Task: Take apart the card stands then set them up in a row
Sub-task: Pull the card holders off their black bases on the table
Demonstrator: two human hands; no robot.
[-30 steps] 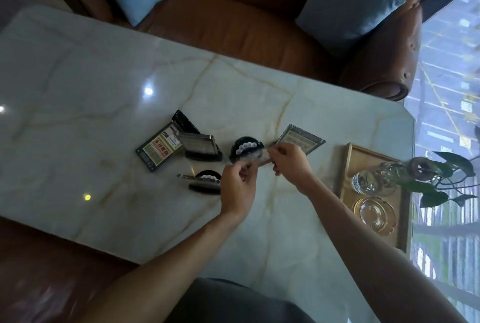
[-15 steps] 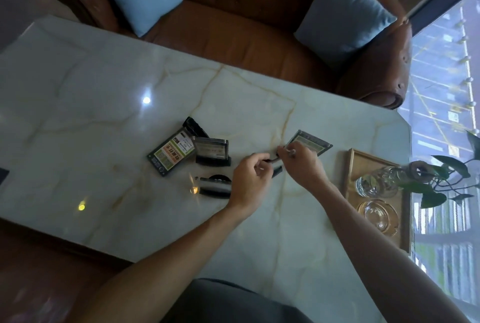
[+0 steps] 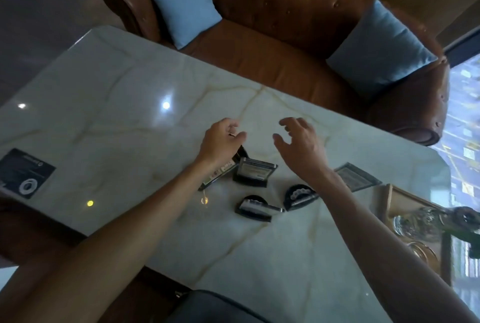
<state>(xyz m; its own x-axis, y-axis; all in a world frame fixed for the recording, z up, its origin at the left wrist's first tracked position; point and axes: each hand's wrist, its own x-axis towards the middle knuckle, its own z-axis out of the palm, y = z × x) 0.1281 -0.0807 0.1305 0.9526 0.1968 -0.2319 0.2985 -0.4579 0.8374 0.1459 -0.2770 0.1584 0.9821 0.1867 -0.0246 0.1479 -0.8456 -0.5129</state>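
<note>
My left hand [image 3: 220, 141] hovers over the marble table [image 3: 117, 104] with its fingers curled. A thin dark sliver shows between its thumb and fingers, and I cannot tell what it is. My right hand [image 3: 298, 141] is open beside it, fingers spread and holding nothing. Below the hands, one card stand [image 3: 255, 172] stands upright in its black base. A colourful card [image 3: 220, 169] lies partly under my left wrist. A black base with white beads [image 3: 298, 196] and another base with a clear plate [image 3: 253, 208] lie nearer to me. A loose card [image 3: 357, 176] lies flat to the right.
A wooden tray [image 3: 392, 198] holding glassware [image 3: 415, 224] sits at the table's right edge. A black card [image 3: 23, 172] lies at the far left. Behind the table is a brown leather sofa [image 3: 272, 37] with two blue cushions.
Both hands have left the beaded base, which now lies on the table, and have moved up and apart toward the far side. The right hand has opened. The camera has tilted.
</note>
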